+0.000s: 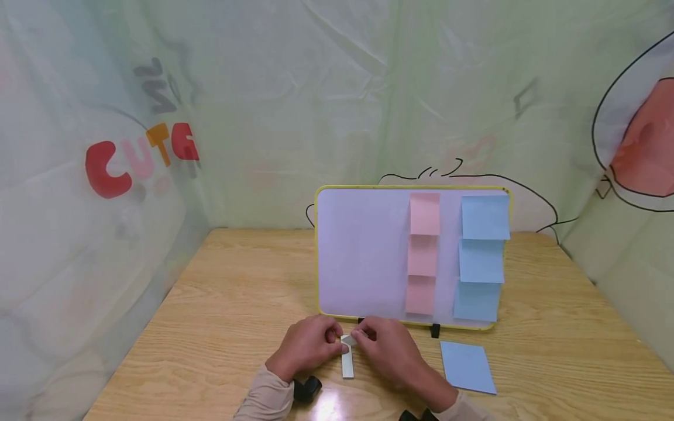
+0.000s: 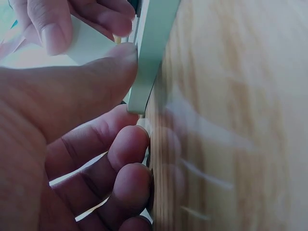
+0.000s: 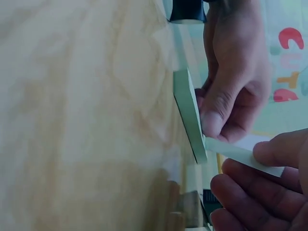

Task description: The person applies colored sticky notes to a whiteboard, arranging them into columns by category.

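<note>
Narrow, pale pad lies near on wood-grained bench. Left hand: fingers clamped on pad. Right hand: fingers pinch a thin paper strip, angled rightward off the pad. Step judged: peeling one strip; next move likely calls for a steady pull, pad held firm. Right: flat blue square. Far: smooth whiteboard, yellow-rimmed, round-cornered, bearing pink notes and larger blue notes.
</note>
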The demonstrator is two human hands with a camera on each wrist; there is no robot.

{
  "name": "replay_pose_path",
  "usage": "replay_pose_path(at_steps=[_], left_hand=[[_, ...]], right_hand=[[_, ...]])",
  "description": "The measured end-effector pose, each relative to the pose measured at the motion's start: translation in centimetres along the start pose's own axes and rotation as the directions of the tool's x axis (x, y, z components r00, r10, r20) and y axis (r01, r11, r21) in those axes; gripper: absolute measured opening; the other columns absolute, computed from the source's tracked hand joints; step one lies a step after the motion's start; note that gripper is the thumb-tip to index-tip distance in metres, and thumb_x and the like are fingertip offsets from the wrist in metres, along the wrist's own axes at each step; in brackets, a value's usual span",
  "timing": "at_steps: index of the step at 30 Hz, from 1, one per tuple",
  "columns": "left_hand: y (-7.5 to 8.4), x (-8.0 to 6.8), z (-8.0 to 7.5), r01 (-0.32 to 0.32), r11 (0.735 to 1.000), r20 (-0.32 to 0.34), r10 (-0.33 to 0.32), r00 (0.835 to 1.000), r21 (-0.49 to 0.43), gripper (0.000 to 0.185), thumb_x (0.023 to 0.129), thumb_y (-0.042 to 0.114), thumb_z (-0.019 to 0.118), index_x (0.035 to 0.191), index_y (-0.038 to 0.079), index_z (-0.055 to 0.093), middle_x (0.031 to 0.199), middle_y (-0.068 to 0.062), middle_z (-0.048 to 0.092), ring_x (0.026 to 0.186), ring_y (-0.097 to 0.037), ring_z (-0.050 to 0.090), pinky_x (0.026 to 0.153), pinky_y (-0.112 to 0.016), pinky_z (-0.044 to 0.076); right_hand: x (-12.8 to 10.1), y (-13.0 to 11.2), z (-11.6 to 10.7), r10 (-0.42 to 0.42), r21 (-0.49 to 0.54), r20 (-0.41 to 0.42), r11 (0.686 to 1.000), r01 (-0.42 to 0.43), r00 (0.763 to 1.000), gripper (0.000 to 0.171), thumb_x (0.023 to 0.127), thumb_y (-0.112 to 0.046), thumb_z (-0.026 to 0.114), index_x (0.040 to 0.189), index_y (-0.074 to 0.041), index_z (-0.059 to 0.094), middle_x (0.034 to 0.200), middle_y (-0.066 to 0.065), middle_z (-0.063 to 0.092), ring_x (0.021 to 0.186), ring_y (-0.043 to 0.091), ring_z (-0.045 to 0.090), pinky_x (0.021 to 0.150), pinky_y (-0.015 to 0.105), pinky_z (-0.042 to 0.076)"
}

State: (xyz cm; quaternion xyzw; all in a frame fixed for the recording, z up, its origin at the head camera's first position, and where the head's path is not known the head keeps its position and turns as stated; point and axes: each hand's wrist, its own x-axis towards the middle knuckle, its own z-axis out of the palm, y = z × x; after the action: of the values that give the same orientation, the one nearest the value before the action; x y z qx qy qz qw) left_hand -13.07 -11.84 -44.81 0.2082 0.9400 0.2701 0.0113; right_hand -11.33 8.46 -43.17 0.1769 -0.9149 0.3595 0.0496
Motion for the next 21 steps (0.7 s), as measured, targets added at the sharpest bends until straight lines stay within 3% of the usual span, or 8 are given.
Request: replay_pose_path(at_steps=[11,21], left_hand=[[0.1,0.0,-0.1,0.011,1.0,0.001,-0.011,1.0,0.008,0.02,0.08,0.041,0.081,0.087,0.027,0.068,0.073,0.02,0.052,0.066,0.002,0.049,0.059,-0.023,0.04],[0.0,0.0,0.0,0.012,1.0,-0.004,-0.012,1.0,0.005,0.019,0.08,0.04,0.081,0.087,0.027,0.068,0.073,0.021,0.053,0.065,0.002,0.049,0.058,-0.023,0.04]], right_hand=[[0.2,0.1,-1.1,-0.048,-0.023,0.108,0.998,0.051,0.993,0.009,0.093,-0.013,0.07,0.086,-0.018,0.072,0.079,-0.013,0.066,0.068,-0.001,0.053,0.064,0.025,0.047],[0.3,0.5,-1.2,-0.071,-0.021,0.08,0.997,0.073,0.994,0.008,0.091,-0.007,0.067,0.089,-0.013,0.073,0.08,-0.012,0.067,0.069,0.0,0.054,0.064,0.024,0.048]])
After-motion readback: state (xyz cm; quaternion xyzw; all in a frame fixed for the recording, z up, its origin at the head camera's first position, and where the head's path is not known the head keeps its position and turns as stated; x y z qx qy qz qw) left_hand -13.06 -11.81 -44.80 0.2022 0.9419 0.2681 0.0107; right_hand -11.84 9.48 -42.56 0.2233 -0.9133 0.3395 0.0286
